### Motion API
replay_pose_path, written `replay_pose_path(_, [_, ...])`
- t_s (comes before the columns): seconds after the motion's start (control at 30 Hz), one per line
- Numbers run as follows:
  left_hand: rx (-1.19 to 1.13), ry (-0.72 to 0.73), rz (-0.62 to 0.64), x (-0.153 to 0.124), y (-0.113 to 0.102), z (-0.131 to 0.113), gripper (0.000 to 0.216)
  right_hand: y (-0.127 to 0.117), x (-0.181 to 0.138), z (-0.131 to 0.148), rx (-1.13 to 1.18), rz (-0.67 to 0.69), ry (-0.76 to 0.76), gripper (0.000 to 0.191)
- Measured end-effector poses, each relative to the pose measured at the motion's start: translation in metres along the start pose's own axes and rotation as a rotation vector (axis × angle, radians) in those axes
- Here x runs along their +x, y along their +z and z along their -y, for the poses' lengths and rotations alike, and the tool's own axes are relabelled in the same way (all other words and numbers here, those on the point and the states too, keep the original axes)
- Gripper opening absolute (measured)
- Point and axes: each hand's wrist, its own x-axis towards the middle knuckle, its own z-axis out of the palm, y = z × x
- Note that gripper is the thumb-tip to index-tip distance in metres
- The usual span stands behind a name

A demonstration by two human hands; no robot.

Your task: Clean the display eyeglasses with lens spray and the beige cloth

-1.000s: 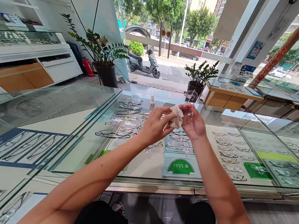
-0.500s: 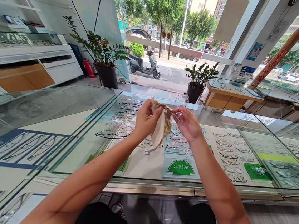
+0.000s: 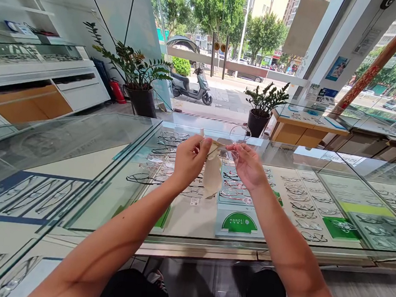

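Note:
Above the glass counter, my left hand is closed on a pale beige cloth, its thumb pressed on the upper edge. The loose part of the cloth hangs down below the fingers. My right hand pinches a pair of thin-rimmed eyeglasses, with one clear lens standing up beyond the fingertips. A thin temple of the glasses runs from the right fingers toward the cloth; where it ends inside the cloth is hidden. Both hands are at about the same height, a short gap apart.
Rows of eyeglass frames lie inside the glass display counter. A green half-round sign stands among them. Potted plants and another counter are beyond. To the left is a white cabinet.
My left hand has shifted slightly left and down, drawing the cloth away from my right hand. The cloth now hangs straighter. My right hand and the glasses have barely moved.

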Motion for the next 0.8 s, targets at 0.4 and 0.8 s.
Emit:
replay_pose_path(0.4, [-0.264, -0.017, 0.219, -0.007, 0.007, -0.007, 0.06, 0.004, 0.003, -0.017, 0.105, -0.104, 0.077, 0.039])
replay_pose_path(0.8, [-0.52, -0.319, 0.36, -0.013, 0.016, -0.011, 0.059, 0.004, -0.001, -0.012, 0.163, -0.035, 0.127, 0.037])
